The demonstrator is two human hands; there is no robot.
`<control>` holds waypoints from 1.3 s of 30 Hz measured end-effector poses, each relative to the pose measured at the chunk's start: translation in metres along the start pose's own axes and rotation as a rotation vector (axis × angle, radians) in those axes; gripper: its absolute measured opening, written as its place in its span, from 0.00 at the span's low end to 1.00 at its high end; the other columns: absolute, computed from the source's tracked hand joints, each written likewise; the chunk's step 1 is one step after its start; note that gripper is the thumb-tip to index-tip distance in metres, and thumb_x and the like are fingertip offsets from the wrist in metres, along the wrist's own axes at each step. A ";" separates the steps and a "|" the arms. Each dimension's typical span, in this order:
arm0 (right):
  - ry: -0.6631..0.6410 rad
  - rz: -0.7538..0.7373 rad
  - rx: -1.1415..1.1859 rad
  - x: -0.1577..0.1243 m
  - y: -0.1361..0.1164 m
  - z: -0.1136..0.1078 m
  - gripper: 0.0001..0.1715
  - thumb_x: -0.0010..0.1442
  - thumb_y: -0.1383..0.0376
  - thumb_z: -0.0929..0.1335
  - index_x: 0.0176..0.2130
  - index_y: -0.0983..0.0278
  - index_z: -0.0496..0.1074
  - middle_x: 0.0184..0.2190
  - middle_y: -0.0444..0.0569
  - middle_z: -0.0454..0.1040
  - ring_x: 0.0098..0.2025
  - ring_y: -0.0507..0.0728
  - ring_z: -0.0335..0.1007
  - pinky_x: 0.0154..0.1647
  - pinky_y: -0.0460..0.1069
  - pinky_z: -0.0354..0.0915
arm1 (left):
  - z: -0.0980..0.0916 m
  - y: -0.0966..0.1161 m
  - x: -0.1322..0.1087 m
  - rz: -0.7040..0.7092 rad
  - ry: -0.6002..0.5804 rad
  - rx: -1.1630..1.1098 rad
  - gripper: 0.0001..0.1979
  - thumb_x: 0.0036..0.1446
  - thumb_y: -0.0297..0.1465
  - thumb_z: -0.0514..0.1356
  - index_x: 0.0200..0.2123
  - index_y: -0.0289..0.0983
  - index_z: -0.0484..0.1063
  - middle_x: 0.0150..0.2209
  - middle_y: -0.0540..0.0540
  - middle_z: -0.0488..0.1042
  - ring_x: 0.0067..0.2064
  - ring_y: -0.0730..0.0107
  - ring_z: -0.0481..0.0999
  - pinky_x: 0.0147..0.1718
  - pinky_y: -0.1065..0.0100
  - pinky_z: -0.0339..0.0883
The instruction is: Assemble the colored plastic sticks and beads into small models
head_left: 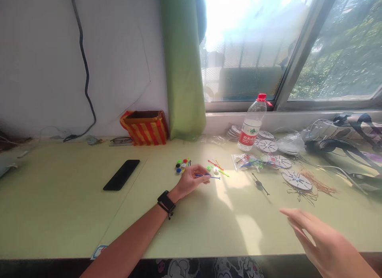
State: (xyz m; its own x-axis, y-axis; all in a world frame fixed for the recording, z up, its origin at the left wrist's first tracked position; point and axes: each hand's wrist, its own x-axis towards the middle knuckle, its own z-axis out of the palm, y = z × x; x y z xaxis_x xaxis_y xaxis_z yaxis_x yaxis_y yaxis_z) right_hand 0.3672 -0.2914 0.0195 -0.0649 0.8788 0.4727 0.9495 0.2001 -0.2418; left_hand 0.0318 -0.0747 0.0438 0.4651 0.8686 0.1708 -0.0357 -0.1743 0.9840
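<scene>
My left hand [191, 178] is pinched around a blue arrow-shaped pointer [215, 177], low over the table; a round blue part shows by the fingertips. Left of that hand lies a group of small coloured round caps [179, 166], partly covered by it. Beyond the fingers are loose red, yellow and green arrows [217, 165] with a white cap [216, 170] and a green one. A black arrow spinner [258, 184] lies to the right, its round hub at its middle. My right hand [319, 234] is over the right front of the table, fingers stretched out, holding nothing.
Right of the spinner lie printed discs [297, 179] and brown strings [319, 182]. A water bottle [252, 124] stands behind plastic bags of coloured parts [246, 161]. Black straps and cables crowd the far right. A phone [121, 175] and a striped box [146, 128] are left.
</scene>
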 end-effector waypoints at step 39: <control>-0.195 0.134 1.104 0.184 -0.051 0.100 0.23 0.58 0.49 0.74 0.45 0.62 0.77 0.45 0.55 0.80 0.44 0.63 0.79 0.47 0.57 0.73 | -0.001 -0.003 0.000 0.021 -0.030 -0.084 0.12 0.57 0.36 0.71 0.37 0.34 0.78 0.36 0.44 0.78 0.37 0.68 0.79 0.39 0.66 0.73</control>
State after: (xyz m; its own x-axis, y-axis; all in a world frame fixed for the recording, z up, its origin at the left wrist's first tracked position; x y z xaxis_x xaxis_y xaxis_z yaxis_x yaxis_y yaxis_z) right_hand 0.2763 -0.0966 0.0345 -0.1212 0.9554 0.2694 0.1678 0.2872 -0.9431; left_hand 0.0309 -0.0741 0.0411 0.4897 0.8507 0.1912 -0.1192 -0.1519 0.9812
